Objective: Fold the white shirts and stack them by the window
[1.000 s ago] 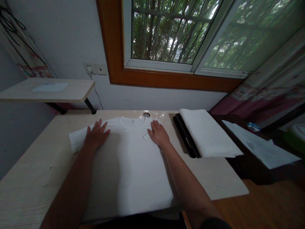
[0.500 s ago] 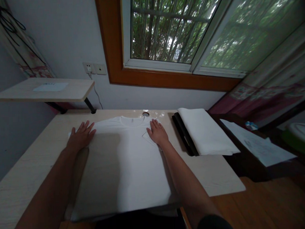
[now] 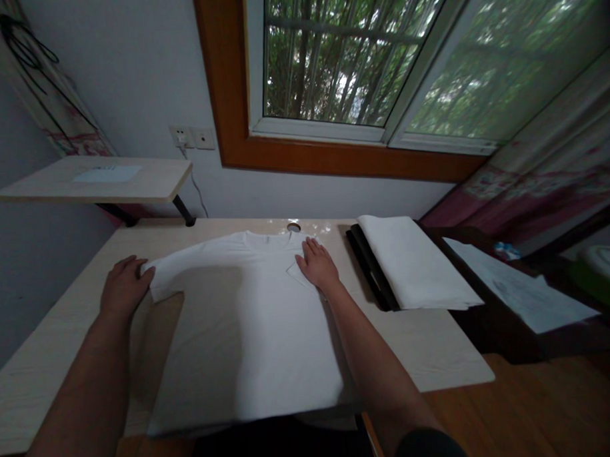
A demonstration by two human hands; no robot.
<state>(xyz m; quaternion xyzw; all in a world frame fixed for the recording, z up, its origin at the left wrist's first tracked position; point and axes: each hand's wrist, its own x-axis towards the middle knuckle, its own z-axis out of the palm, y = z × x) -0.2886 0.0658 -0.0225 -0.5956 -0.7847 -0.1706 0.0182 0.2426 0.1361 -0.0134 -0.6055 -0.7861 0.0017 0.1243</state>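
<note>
A white T-shirt [image 3: 269, 336] lies spread on the pale wooden table [image 3: 63, 343], its neckline toward the window and its lower edge at the table's near side. At the outer end of the left sleeve, my left hand [image 3: 124, 285] has its fingers bent and its thumb on the hem, pinching it. The right sleeve is folded inward over the shirt's body. On that folded sleeve my right hand [image 3: 317, 263] rests flat, fingers stretched out. It covers part of the right shoulder.
Right of the shirt lies a folded white cloth [image 3: 416, 264] atop dark folded fabric [image 3: 369, 269]. A small raised shelf [image 3: 153, 184] with a paper slip stands at the back left. Beyond the table's right edge, a large sheet of paper [image 3: 517, 288] lies on a dark surface.
My left hand has moved left from the flat-pressed sleeve to its outer end and closed on the hem, leaving the left sleeve uncovered. My right hand stays on the folded sleeve.
</note>
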